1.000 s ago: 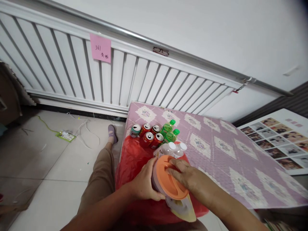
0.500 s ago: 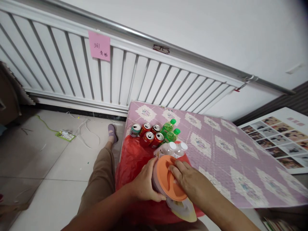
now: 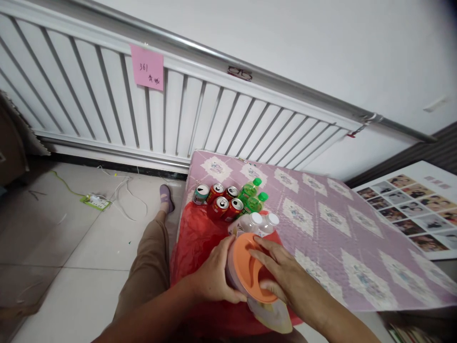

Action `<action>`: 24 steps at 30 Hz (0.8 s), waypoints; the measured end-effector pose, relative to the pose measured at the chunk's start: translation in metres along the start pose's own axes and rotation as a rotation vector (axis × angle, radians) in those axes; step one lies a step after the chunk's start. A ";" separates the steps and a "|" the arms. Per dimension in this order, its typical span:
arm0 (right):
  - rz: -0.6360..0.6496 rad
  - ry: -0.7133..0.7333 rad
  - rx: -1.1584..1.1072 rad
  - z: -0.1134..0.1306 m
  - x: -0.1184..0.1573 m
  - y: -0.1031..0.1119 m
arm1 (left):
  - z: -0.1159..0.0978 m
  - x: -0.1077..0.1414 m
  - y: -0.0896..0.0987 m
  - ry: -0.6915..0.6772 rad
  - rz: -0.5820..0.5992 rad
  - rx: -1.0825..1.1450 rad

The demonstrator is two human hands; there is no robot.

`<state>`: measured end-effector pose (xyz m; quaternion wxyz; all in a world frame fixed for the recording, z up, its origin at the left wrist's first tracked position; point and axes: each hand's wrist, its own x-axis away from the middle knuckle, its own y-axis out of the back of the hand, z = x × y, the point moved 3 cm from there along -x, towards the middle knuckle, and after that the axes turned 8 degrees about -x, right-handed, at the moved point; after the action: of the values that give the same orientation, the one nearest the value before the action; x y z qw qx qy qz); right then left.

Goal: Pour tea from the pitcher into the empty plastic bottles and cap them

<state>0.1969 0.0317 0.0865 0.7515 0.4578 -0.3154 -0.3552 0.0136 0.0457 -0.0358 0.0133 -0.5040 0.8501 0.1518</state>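
Observation:
My left hand (image 3: 217,274) is wrapped around the side of a round clear tub (image 3: 232,276). On top of it sits an orange lid (image 3: 246,267) with a curved raised ridge. The fingers and thumb of my right hand (image 3: 276,269) are bent over this lid and grip it. A flat, pale yellow-edged piece (image 3: 273,315) sticks out below the tub; what it is I cannot make out. Just beyond the tub stand two white-capped bottles (image 3: 255,219). All of this is above a red plastic bag (image 3: 194,238).
Several opened drink cans (image 3: 221,205) and two green bottles (image 3: 252,190) stand behind on the purple patterned mattress (image 3: 300,209). A white radiator (image 3: 214,119) runs along the wall. On the floor at left lies a power strip (image 3: 95,202) with loose cables.
On the lid, my right hand has shifted its grip: the fingers are more spread and the thumb now shows on the lid's near part. My left hand stays around the tub.

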 end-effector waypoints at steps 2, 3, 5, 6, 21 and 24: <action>-0.017 -0.002 -0.021 -0.002 -0.001 0.000 | 0.000 0.000 0.000 0.006 0.002 0.004; -0.026 -0.005 -0.024 -0.002 -0.002 -0.001 | 0.001 -0.001 0.000 0.009 0.005 0.008; -0.034 -0.025 -0.011 -0.003 -0.003 -0.002 | 0.001 -0.001 -0.001 0.012 0.012 0.017; -0.037 -0.039 -0.002 -0.003 -0.004 -0.002 | 0.001 -0.001 -0.001 0.013 0.018 0.019; -0.083 -0.205 0.141 0.019 -0.017 -0.006 | 0.008 0.002 -0.004 0.020 0.018 -0.003; -0.096 -0.227 0.149 0.023 -0.017 -0.008 | 0.009 0.002 -0.005 0.009 0.014 0.001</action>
<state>0.1673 0.0321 0.0855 0.6570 0.4838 -0.4017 -0.4158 0.0154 0.0439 -0.0464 0.0086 -0.4989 0.8537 0.1491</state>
